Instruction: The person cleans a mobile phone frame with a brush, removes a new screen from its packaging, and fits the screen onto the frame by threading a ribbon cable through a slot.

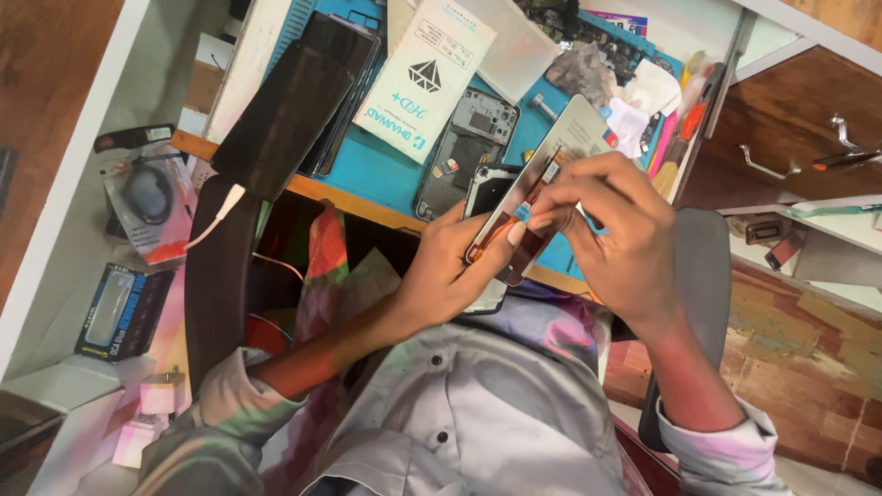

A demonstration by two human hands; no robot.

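Observation:
Both my hands hold a thin phone display panel (576, 129) with a silvery back, tilted above the blue work mat (367, 170). My left hand (450, 271) grips the panel's lower end, thumb lying along a copper-brown flex strip (491, 243). From the right, my right hand (611, 230) pinches the panel's edge by a small blue tab (522, 213). A black phone body (490, 186) lies just behind my left fingers.
On the mat lie an opened phone frame (470, 138), two dark phones (289, 115), a white packet (427, 69) and pink and orange tools (678, 129). Wooden drawers (790, 119) stand at right. Boxed accessories (124, 308) sit on the shelf at left.

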